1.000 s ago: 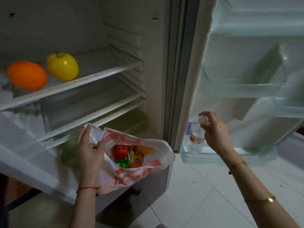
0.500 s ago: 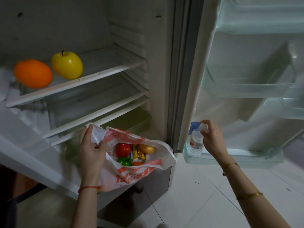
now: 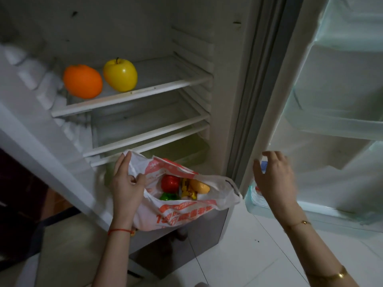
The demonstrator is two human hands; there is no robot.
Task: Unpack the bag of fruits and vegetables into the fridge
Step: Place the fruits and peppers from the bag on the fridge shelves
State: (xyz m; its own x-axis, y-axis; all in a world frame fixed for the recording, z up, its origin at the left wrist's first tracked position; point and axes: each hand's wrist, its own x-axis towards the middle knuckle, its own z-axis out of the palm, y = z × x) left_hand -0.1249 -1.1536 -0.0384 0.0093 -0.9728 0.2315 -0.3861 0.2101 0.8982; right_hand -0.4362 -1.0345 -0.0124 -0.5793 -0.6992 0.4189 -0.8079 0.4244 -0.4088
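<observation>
Right hand now off the bottle, fingers loose; left hand pinches the bag rim — we keep it wide, reach for fruit.

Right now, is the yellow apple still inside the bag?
No, the yellow apple sits on the fridge's top shelf beside the orange, not in the bag.

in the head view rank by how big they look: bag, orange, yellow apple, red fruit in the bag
1. bag
2. orange and yellow apple: look alike
3. red fruit, partly hidden
</observation>
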